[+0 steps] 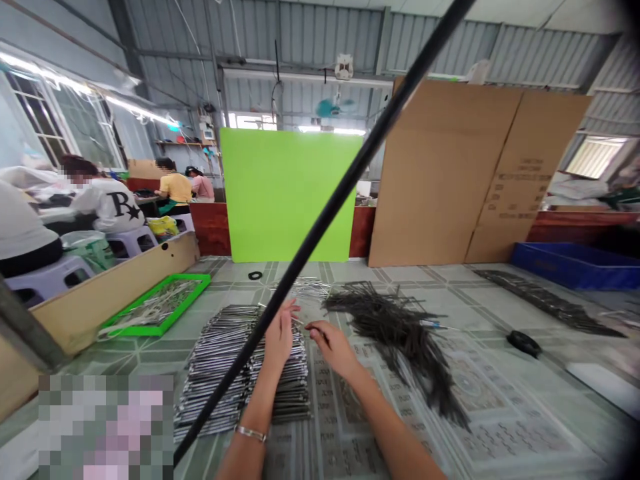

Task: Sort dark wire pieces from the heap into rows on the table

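Note:
My left hand (280, 335) rises above a wide stack of thin dark-and-silver metal rods (240, 367) lying on the tiled floor, and a thin rod (280, 313) seems pinched in its fingers. My right hand (333, 348) is next to it, fingertips near that rod's end; whether they grip it is hard to see. To the right lies a loose heap of dark wires (395, 333). A small bunch of silver rods (305, 288) sits just beyond my hands. A bracelet (251, 434) circles my left wrist.
A black pole (320, 227) crosses the view diagonally. A green tray (155, 307) of pale wires sits left, and a blue crate (575, 267) stands right, beside a row of dark rods (545, 300). Seated co-workers (105, 203) are at the left; cardboard sheets (450, 173) stand behind.

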Tool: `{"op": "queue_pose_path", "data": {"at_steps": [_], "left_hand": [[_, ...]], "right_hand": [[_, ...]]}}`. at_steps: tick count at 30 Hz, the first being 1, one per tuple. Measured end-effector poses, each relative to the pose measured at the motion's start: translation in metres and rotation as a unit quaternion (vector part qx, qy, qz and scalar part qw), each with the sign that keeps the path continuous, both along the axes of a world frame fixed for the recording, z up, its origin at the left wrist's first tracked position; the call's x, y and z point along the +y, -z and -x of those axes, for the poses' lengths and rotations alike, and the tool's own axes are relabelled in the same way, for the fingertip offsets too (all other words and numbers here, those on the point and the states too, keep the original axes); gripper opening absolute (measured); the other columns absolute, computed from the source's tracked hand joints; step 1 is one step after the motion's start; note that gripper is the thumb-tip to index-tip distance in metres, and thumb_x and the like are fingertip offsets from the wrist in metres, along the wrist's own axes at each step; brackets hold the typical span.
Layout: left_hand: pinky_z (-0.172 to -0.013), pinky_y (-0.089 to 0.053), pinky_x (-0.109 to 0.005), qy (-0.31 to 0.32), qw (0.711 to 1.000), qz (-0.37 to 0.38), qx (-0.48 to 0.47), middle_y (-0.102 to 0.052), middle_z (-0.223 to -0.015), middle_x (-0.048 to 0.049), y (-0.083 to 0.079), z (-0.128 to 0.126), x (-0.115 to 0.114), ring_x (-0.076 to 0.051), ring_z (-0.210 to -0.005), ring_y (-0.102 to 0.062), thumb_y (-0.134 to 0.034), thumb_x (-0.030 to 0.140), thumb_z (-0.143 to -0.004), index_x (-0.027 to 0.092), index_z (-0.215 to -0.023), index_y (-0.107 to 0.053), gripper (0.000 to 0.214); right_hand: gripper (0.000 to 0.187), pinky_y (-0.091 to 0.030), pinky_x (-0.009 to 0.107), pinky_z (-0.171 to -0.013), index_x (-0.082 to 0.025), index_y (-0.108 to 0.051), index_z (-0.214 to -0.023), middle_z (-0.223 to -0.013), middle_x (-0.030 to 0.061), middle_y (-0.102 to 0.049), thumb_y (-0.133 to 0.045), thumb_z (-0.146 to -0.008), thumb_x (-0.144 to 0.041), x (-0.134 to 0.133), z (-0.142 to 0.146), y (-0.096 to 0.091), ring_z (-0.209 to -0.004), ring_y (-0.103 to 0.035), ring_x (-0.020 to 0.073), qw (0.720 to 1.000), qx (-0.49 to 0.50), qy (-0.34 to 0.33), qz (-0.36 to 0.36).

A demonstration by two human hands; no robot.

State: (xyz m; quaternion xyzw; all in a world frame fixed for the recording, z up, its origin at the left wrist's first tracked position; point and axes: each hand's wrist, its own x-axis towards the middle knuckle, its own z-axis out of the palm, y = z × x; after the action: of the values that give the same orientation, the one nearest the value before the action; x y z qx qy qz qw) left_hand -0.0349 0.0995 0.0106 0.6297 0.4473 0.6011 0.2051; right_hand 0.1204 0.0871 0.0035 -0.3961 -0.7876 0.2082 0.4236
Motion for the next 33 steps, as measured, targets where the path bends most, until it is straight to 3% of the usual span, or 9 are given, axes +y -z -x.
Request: {"op": "queue_pose_path", "data": {"at_steps": [3, 14, 21, 27, 33], "left_hand": [[-0.074, -0.050, -0.034, -0.001, 1.000, -0.001, -0.008, -0.068, -0.095, -0.0105, 0.000, 0.001, 0.001, -0.017, -0.074, -0.062, -0.022, 0.051, -0.091, 0.011, -0.116, -0.054, 0.057], [-0.083, -0.048, -0.037, 0.007, 0.994, -0.019, 0.104, -0.069, -0.098, -0.0104, -0.001, 0.000, -0.003, -0.019, -0.086, -0.063, -0.023, 0.040, -0.094, 0.013, -0.116, -0.055, 0.046], [-0.090, -0.044, -0.039, 0.054, 0.978, -0.046, 0.196, -0.066, -0.106, -0.0097, 0.000, 0.004, -0.005, -0.020, -0.098, -0.059, -0.027, 0.033, -0.093, 0.015, -0.123, -0.050, 0.042], [-0.092, -0.042, -0.040, 0.079, 0.967, -0.064, 0.236, -0.065, -0.109, -0.0089, -0.004, 0.003, -0.008, -0.020, -0.101, -0.057, -0.029, 0.031, -0.092, 0.017, -0.124, -0.049, 0.040], [-0.092, -0.043, -0.038, 0.076, 0.971, -0.062, 0.216, -0.064, -0.110, -0.0094, -0.007, 0.004, -0.011, -0.020, -0.103, -0.057, -0.028, 0.031, -0.092, 0.016, -0.125, -0.048, 0.041]], "right_hand": [[0.028, -0.047, 0.032, -0.081, -0.021, -0.062, -0.104, -0.100, 0.0062, -0.067, -0.039, -0.092, -0.032, -0.003, 0.002, 0.000, -0.090, -0.062, 0.0181, 1.000, -0.027, -0.001, -0.003], [0.028, -0.046, 0.029, -0.073, -0.019, -0.062, -0.102, -0.092, 0.0066, -0.068, -0.038, -0.093, -0.030, -0.008, 0.006, -0.002, -0.081, -0.062, 0.0174, 0.999, -0.044, 0.021, -0.007], [0.023, -0.044, 0.027, -0.067, -0.019, -0.062, -0.093, -0.081, 0.0043, -0.067, -0.039, -0.090, -0.026, -0.005, 0.006, 0.001, -0.072, -0.061, 0.0165, 0.998, -0.064, 0.018, 0.014], [0.023, -0.043, 0.027, -0.067, -0.020, -0.059, -0.087, -0.076, 0.0026, -0.064, -0.039, -0.091, -0.032, 0.003, 0.005, 0.013, -0.070, -0.059, 0.0157, 0.998, -0.005, -0.021, 0.051], [0.030, -0.041, 0.024, -0.053, -0.019, -0.054, -0.081, -0.068, 0.0006, -0.059, -0.037, -0.090, -0.041, 0.008, 0.009, 0.016, -0.054, -0.050, 0.0115, 0.978, 0.112, -0.082, 0.154]]}}
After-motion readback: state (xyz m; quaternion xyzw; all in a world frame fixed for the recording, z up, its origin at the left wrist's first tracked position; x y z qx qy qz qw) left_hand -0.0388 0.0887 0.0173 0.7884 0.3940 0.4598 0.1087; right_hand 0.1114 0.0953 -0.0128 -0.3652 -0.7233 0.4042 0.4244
